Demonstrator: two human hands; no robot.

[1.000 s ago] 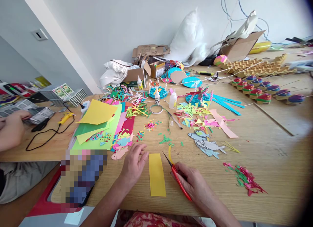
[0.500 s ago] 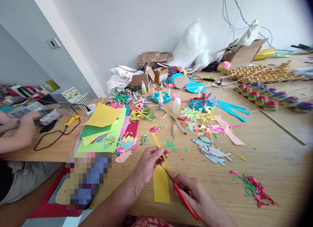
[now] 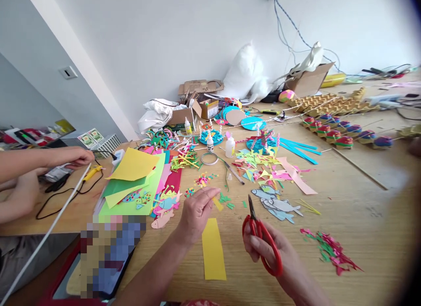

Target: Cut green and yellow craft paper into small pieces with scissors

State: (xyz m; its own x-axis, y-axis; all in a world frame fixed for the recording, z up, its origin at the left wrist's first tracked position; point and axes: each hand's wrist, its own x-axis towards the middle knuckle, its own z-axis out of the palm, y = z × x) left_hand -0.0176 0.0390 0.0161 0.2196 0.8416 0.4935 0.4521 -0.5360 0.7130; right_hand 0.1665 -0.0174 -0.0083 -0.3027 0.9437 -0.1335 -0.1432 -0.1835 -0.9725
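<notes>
My left hand (image 3: 197, 211) is closed, fingers pinched together, on a narrow yellow paper strip (image 3: 218, 204) that pokes out below its fingertips; the rest of the strip is hidden. In my right hand (image 3: 279, 249) are red-handled scissors (image 3: 262, 235), blades together and pointing away from me. A wider yellow paper piece (image 3: 214, 251) lies flat on the table between my forearms. Just beyond my left hand are small green paper bits (image 3: 225, 198) and a heap of pink and orange confetti (image 3: 204, 178). Grey paper fish (image 3: 279, 207) lie beyond the scissors.
Stacked coloured paper (image 3: 131, 163) lies to the left, near a phone-like blurred item (image 3: 112, 257). Glue bottles (image 3: 230, 147) and a tape roll (image 3: 209, 158) stand ahead. Red and green scraps (image 3: 330, 251) lie right. At far left, another person's hand (image 3: 80, 156) holds a white stick (image 3: 49, 231).
The scissors have moved up and right, away from the yellow strip, and their blades have closed. My left hand has turned over and shifted slightly left. The other person's arm with a white stick has appeared.
</notes>
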